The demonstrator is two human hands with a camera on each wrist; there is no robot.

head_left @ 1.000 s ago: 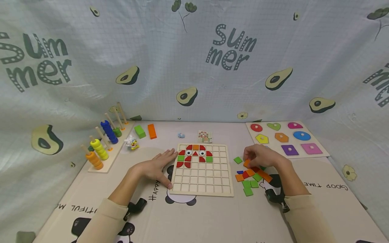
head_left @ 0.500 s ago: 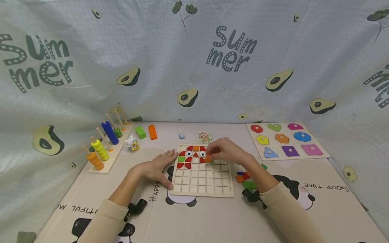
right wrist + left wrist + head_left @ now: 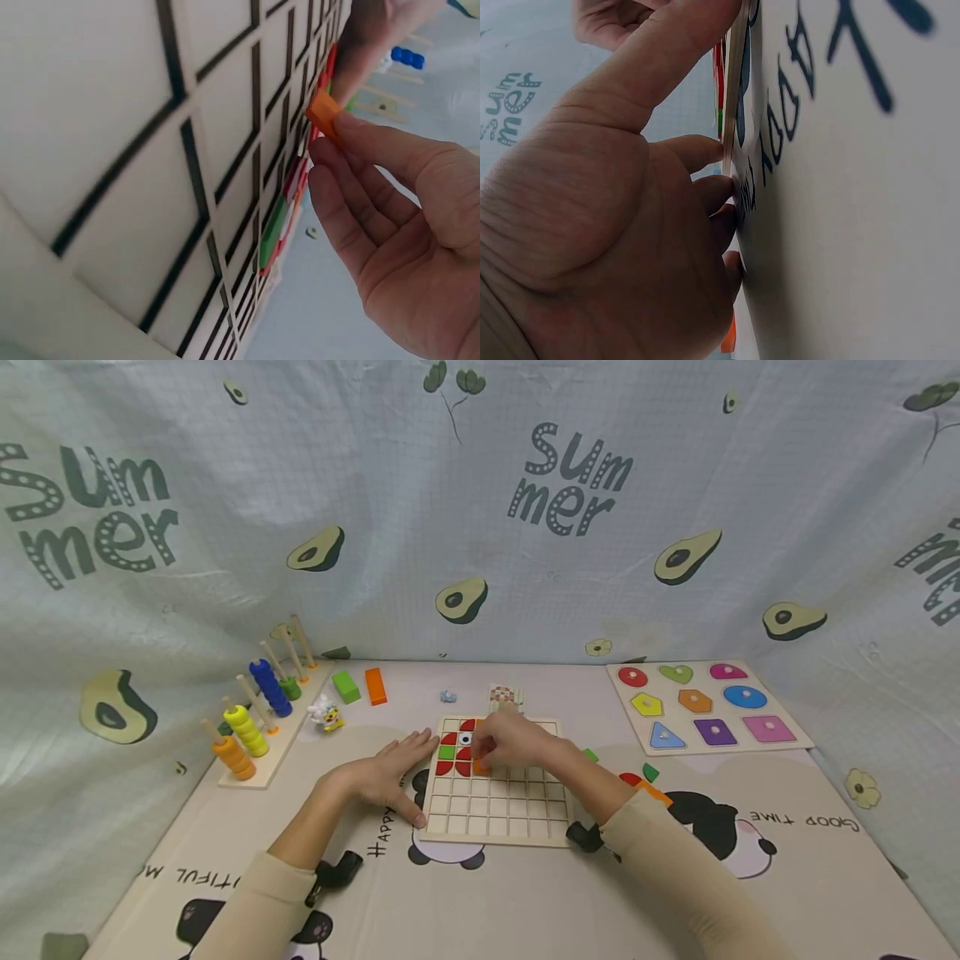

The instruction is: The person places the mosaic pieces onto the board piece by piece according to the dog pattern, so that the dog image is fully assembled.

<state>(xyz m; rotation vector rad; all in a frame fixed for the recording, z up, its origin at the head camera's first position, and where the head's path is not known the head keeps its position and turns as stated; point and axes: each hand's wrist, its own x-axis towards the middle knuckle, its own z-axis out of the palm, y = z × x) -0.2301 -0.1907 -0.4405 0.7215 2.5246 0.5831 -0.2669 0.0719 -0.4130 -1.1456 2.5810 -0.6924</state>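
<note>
A wooden grid board (image 3: 495, 831) lies on the table, with red quarter-round tiles (image 3: 445, 767), a green square tile (image 3: 447, 752) and an eye tile (image 3: 465, 739) in its upper left cells. My right hand (image 3: 513, 742) is over the board and pinches an orange square tile (image 3: 324, 109) between thumb and fingertips. In the right wrist view the tile is tilted close to the grid; whether it touches is unclear. That hand hides some of the set tiles in the head view. My left hand (image 3: 382, 777) rests at the board's left edge, fingers spread, thumb by the near corner.
Loose tiles, among them a green one (image 3: 651, 772), lie right of the board, partly behind my right forearm. A pattern card (image 3: 506, 693) and small blue toy (image 3: 447, 696) sit behind it. A knobbed shape puzzle (image 3: 780, 745) is at right; a ring stacker (image 3: 273, 760) at left.
My right hand took an orange tile from the loose pile and carried it left, across the board to its middle columns. The left hand has stayed at the board's edge.
</note>
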